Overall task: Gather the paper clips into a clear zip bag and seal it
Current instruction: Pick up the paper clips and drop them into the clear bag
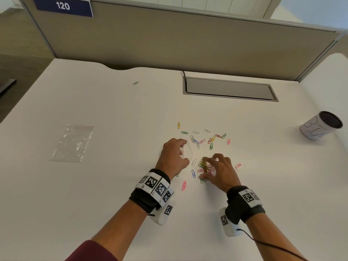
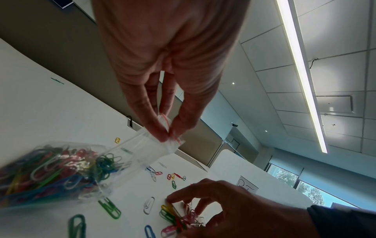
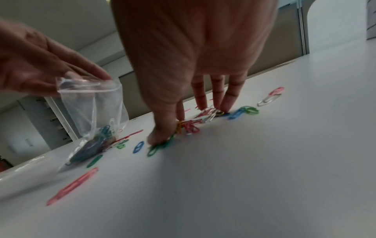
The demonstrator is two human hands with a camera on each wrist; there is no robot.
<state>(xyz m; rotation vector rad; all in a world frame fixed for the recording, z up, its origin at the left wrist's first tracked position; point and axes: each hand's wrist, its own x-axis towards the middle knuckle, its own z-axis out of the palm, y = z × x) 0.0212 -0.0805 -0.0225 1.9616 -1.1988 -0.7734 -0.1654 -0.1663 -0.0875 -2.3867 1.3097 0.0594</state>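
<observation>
My left hand [image 1: 174, 154] pinches the open mouth of a clear zip bag [image 2: 61, 169] between thumb and fingers [image 2: 160, 135]. The bag hangs to the table and holds a heap of coloured paper clips [image 3: 91, 145]. Just right of it, my right hand [image 1: 216, 166] reaches down with thumb and fingertips [image 3: 225, 107] closed round a bunch of clips [image 3: 189, 126] on the white table [image 1: 113, 194]. Several more loose clips [image 1: 211, 146] lie scattered beyond and around both hands. A single green clip [image 1: 135, 83] lies far back.
A second, empty clear zip bag [image 1: 72, 143] lies flat at the left. A white paper-wrapped cup [image 1: 320, 126] stands at the right. A grey cable flap [image 1: 228, 89] is set into the desk at the back, below a partition wall.
</observation>
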